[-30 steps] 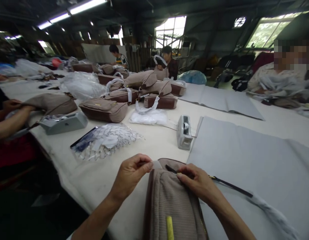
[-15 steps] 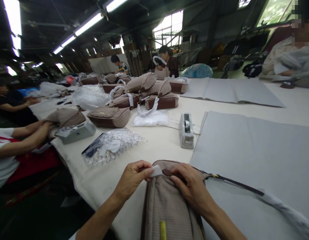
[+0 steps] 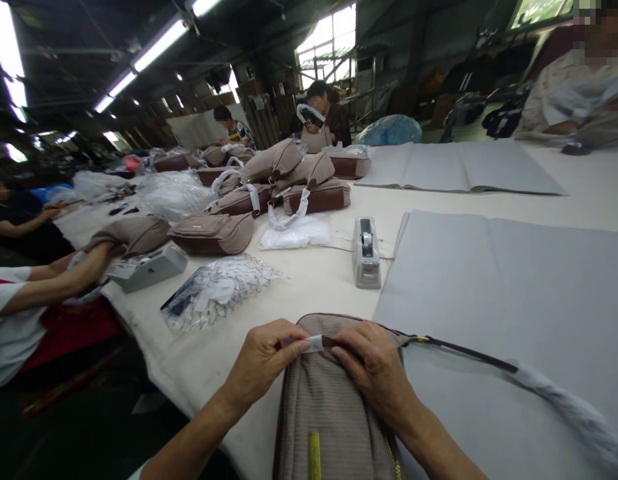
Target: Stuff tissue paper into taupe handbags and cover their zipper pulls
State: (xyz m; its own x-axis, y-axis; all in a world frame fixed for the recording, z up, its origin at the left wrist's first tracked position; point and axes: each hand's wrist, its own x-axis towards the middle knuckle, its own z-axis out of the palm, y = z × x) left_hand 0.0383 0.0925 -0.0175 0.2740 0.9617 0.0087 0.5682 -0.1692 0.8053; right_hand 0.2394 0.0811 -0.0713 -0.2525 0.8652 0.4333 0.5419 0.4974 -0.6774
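A taupe ribbed handbag (image 3: 329,413) lies at the table's near edge in front of me, with a yellow tag (image 3: 314,455) on its front. My left hand (image 3: 263,363) pinches a small white piece of tape or paper (image 3: 315,343) at the bag's top edge. Just to its right, my right hand (image 3: 376,373) presses closed fingers on the same top edge, at the dark zipper. The bag's dark strap (image 3: 463,353) runs off to the right, its end wrapped in white foam (image 3: 569,413).
A grey tape dispenser (image 3: 366,253) stands beyond the bag beside large grey paper sheets (image 3: 513,287). A clear packet of white pieces (image 3: 219,290), another dispenser (image 3: 149,267) and several taupe bags (image 3: 213,233) lie to the left. Other people work along the table's left and far sides.
My hands have drawn closer together at the bag's top edge, the white piece now between them. The view has tipped and shifted slightly; the bag sits a little lower in frame.
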